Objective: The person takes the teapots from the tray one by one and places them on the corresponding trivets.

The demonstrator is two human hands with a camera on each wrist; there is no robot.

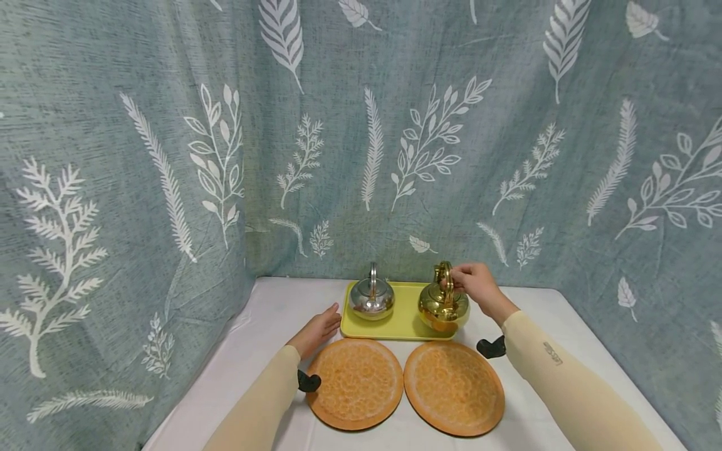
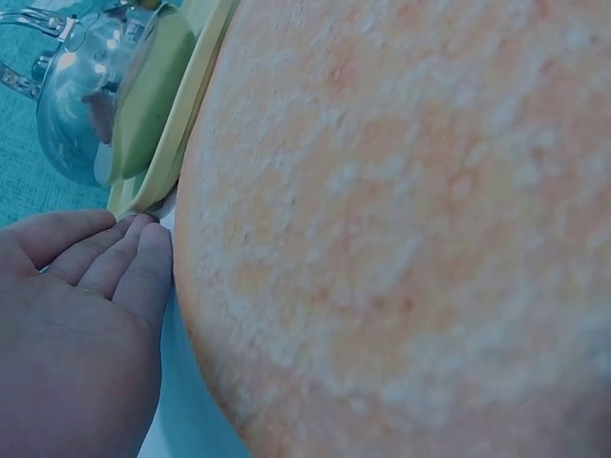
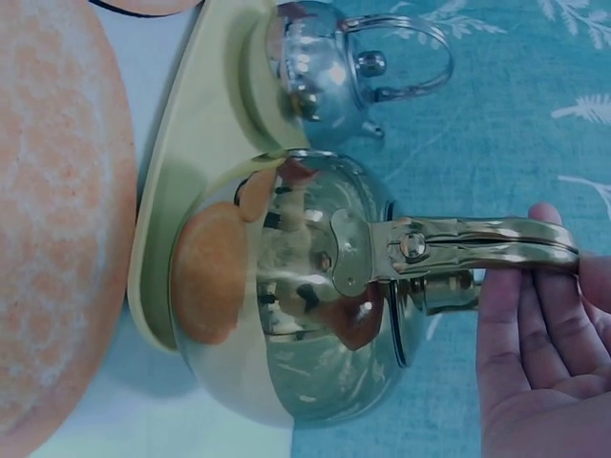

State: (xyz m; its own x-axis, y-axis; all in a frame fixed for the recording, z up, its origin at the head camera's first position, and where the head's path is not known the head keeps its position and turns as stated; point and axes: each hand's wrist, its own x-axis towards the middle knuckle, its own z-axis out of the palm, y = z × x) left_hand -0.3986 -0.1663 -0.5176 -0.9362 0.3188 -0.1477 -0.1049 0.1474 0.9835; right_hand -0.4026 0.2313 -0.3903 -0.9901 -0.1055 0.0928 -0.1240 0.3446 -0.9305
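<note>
A shiny gold kettle (image 1: 442, 313) is at the right end of the yellow tray (image 1: 406, 310), its side reaching past the tray's edge. My right hand (image 1: 478, 287) grips the top of its arched handle (image 3: 487, 243), fingers curled under the bar. Whether its base touches the tray is hidden. On the tray's left end stands a silver kettle (image 1: 371, 302), handle upright. My left hand (image 1: 321, 330) lies beside the tray's left side, palm inward and fingers extended. In the left wrist view, its fingertips (image 2: 153, 239) are at the tray's corner; contact is hard to tell.
Two round orange-brown placemats lie in front of the tray, a left one (image 1: 355, 385) and a right one (image 1: 454, 388). A white cloth (image 1: 282, 300) covers the table. Blue-green curtains (image 1: 338, 156) with white leaf patterns hang behind and at both sides.
</note>
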